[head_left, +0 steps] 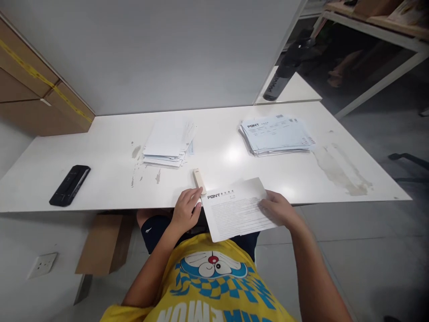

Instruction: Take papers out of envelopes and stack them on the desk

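printed sheet [236,210] held by right hand [278,210], left hand [186,210] at edge.

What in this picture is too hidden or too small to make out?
Head view:
- Printed sheet: only the bold heading reads; the body text is too small.
- Left stack: top sheets show blank, any print hidden.
- Cream stick: near end covered by the left hand.
- Right hand: its fingertips hide part of the sheet.

We read "PONY" at the top left of the sheet [236,210] at 6 o'clock, and again on the paper stack [276,134] at 1 o'clock; smaller print stays illegible.
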The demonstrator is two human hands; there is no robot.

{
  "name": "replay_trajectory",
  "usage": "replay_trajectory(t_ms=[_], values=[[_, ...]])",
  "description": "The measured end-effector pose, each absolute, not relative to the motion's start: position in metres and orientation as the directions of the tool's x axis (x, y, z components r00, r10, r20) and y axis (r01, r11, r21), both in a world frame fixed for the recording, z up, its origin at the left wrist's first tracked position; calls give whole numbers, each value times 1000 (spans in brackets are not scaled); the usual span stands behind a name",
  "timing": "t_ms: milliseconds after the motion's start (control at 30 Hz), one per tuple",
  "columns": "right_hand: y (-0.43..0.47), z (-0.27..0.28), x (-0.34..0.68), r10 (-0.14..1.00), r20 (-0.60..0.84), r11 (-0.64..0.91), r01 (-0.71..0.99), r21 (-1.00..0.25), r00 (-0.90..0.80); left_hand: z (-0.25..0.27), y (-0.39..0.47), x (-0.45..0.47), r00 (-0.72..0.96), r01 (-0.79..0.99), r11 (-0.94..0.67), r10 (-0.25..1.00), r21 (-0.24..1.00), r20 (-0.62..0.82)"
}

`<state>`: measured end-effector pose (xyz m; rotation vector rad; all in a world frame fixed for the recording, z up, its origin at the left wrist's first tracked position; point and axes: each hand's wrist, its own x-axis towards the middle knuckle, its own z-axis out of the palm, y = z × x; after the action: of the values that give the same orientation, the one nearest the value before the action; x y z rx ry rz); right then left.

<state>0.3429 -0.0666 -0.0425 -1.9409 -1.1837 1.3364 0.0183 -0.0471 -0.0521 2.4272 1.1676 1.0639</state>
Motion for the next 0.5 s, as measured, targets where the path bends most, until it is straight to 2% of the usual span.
replay_trajectory(t_ms=[100, 233, 300, 400, 500], values=[[-64, -42, 341, 867, -467, -498, 368, -785, 176, -50, -42, 22, 438, 585, -674, 730, 450, 524], [-66, -43, 336, 849, -484, -528, 313, -789, 212, -60, -44, 25, 356, 602, -609, 784, 517, 508], [-66, -42, 333, 840, -501, -542, 299, -786, 207, -65, -46, 27, 337, 623, -601, 784, 501, 521], [-62, -42, 332, 856, -490, -516, 344, -785, 166, -62, -46, 26, 386, 652, -633, 750, 417, 536], [-41, -42, 352, 901, -410, -429, 432, -793, 141, -45, -40, 15, 497, 628, -681, 724, 378, 478]])
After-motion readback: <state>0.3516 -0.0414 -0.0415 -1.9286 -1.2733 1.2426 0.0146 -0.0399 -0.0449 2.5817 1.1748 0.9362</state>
